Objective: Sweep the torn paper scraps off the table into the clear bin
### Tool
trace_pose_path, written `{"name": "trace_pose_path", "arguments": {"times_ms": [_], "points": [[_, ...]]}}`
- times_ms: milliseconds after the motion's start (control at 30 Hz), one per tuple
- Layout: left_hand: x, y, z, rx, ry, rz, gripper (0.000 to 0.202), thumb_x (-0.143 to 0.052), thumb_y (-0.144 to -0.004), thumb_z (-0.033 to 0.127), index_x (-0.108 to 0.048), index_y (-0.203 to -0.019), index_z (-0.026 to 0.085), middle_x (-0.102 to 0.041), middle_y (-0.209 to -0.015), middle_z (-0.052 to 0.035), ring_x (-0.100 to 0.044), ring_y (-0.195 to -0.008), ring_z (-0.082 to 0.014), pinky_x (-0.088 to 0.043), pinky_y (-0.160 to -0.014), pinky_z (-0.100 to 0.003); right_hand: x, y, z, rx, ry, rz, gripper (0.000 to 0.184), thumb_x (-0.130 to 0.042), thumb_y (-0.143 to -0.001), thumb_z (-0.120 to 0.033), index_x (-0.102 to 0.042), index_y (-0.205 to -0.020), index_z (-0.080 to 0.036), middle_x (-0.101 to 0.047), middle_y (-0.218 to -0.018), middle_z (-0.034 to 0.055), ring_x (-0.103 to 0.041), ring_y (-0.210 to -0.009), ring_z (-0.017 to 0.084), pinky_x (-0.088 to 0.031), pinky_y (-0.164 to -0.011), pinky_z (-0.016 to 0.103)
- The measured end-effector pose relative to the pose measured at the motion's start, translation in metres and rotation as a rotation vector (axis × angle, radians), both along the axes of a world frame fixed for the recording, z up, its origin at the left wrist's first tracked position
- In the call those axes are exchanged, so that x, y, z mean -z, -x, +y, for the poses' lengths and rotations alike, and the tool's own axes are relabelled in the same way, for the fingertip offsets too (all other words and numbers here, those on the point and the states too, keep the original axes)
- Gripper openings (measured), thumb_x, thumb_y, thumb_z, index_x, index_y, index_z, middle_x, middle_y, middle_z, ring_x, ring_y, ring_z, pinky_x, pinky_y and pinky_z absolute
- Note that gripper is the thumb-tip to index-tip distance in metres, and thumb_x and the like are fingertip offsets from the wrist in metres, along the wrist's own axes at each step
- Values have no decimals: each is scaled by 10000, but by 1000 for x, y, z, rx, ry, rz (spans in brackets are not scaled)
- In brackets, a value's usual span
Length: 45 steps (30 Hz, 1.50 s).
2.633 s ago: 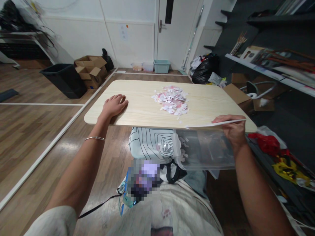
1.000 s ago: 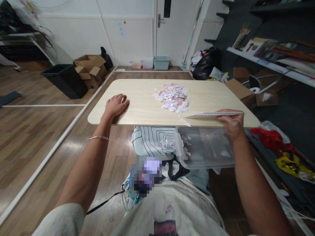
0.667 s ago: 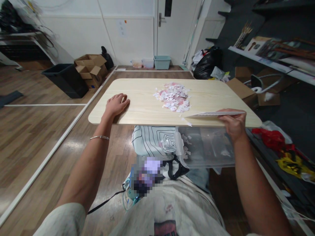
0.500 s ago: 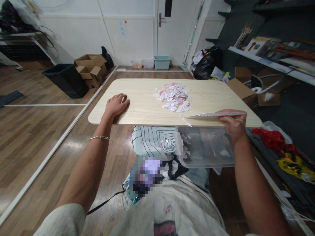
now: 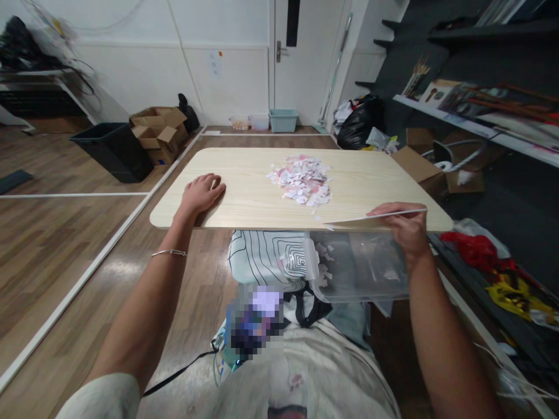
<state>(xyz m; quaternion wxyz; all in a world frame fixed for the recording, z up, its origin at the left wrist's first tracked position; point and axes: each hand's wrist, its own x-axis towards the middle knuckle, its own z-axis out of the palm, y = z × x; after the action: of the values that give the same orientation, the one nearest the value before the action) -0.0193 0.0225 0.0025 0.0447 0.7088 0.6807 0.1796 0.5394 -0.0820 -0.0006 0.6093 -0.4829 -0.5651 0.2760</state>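
In the head view my right hand (image 5: 409, 226) grips a thin white card (image 5: 375, 216), seen nearly edge-on. The card's left end slants down to the front part of the pale wooden tabletop (image 5: 240, 198), by a few stray scraps. Past it lies a loose heap of white and pinkish paper scraps (image 5: 305, 179). My left hand (image 5: 203, 192) rests on the left part of the tabletop, fingers loosely bent and apart, holding nothing. Below the front edge, a clear plastic box (image 5: 362, 267) contains several scraps at its left end.
Beside the clear box is a pale cushion-like thing with black lines (image 5: 266, 256). A black bin (image 5: 113, 151) and cardboard boxes (image 5: 159, 131) stand on the floor at left. Dark shelving (image 5: 519, 192) and an open carton (image 5: 428, 157) are at right.
My right hand has drawn the card a little left and toward the table's front edge, tilting it more edge-on. My left hand stays in place while the view shifts slightly.
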Motion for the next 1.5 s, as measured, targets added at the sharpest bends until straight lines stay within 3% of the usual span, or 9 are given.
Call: {"name": "trace_pose_path", "arguments": {"times_ms": [200,400,567,633,767,900,1067,1267,1500], "points": [[1,1,0,-7,-9,-13,562,-490,-1125,554,-788,-1527,300,-733,-1784,-146,-599,-1700,-423,-445,-1419,-660,-12,6,-6,-49,-25,-15,183,-959,-588,-376,-781,-565,-337,-797,-631,69,-741,-660,319,-640,-677,483],[2,1,1,-10,-13,-26,563,-508,-1114,546,-790,-1542,314,-754,-1757,-133,-581,-1715,-411,-447,-1422,-651,-3,-1,-2,-84,-56,-45,302,-990,-626,-420,-713,-548,-331,-778,-645,98,-781,-717,372,-683,-795,573],[1,1,2,-20,-19,-29,569,-517,-1122,547,-789,-1569,324,-756,-1755,-125,-585,-1710,-424,-436,-1429,-666,9,-4,14,115,-46,204,355,-960,-488,-266,-681,-704,-307,-736,-677,-21,-712,-681,230,-663,-714,397],[1,1,2,-26,-9,-20,579,-502,-1127,554,-784,-1572,314,-738,-1779,-130,-583,-1715,-424,-435,-1432,-660,12,-4,19,156,-33,205,395,-978,-465,-249,-694,-735,-306,-736,-696,-59,-701,-670,192,-648,-671,333],[1,1,2,-12,-8,-17,606,-485,-1124,558,-781,-1566,267,-722,-1791,-165,-593,-1704,-440,-444,-1426,-678,7,-2,14,82,19,-5,249,-1011,-576,-302,-816,-725,-334,-817,-727,-31,-764,-701,231,-682,-656,350],[0,0,1,-12,-11,-21,584,-482,-1117,561,-791,-1527,284,-740,-1768,-154,-617,-1664,-440,-454,-1409,-687,-6,5,3,-46,52,-162,151,-1013,-698,-348,-891,-786,-365,-905,-840,0,-860,-858,288,-738,-765,391],[-1,-1,1,-12,-7,-26,572,-487,-1112,558,-792,-1514,289,-751,-1748,-148,-624,-1649,-437,-446,-1415,-687,-12,9,-3,-91,47,-148,132,-997,-681,-361,-897,-759,-322,-922,-875,79,-885,-901,344,-748,-887,469],[-2,-2,0,-25,13,-13,622,-454,-1129,562,-768,-1573,259,-697,-1819,-155,-585,-1711,-423,-412,-1452,-650,-12,10,-9,-107,-20,-42,177,-980,-627,-398,-845,-606,-284,-847,-723,139,-805,-716,322,-661,-724,454],[-3,-3,-1,-20,14,-10,599,-452,-1137,558,-770,-1550,265,-705,-1810,-149,-590,-1702,-420,-421,-1441,-644,-12,6,-6,-97,-33,-22,181,-940,-603,-417,-797,-537,-328,-782,-628,108,-727,-647,334,-607,-647,507]]}}
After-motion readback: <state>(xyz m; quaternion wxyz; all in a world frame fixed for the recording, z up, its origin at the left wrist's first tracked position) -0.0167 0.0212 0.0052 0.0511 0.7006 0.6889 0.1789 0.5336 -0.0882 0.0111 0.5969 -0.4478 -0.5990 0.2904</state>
